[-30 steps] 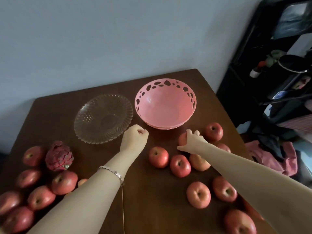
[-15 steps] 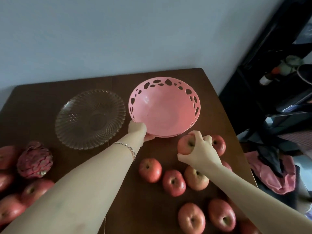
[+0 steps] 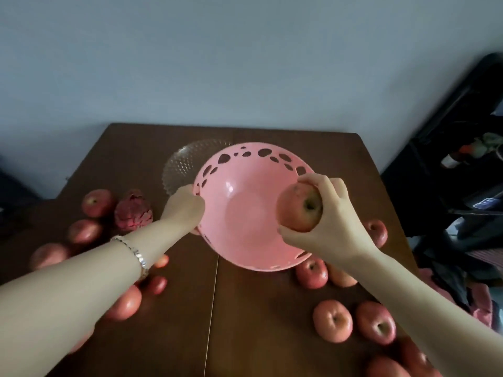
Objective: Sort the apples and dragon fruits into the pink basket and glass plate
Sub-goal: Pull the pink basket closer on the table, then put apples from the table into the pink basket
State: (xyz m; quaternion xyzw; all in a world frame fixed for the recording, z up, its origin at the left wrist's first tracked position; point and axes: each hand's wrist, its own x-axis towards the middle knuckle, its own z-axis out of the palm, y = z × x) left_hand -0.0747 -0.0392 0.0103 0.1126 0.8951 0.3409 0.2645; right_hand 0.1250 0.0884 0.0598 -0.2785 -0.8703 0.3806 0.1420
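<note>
Seen from the head camera, the left hand grips the left rim of the pink basket, fingers curled over the edge. The right hand holds an apple between thumb and fingers over the basket's right side. The hands are apart, each clamped on its own thing. The basket looks tipped toward the person; whether its base sits on the table I cannot tell. It hides part of the glass plate behind it. A dragon fruit lies left of the basket, and loose apples lie on both sides. The basket is empty, so this is probably the first apple going in. Lower it close to the bottom before letting go, so it neither bounces nor bruises, and let the left hand steady the rim against sliding.
</note>
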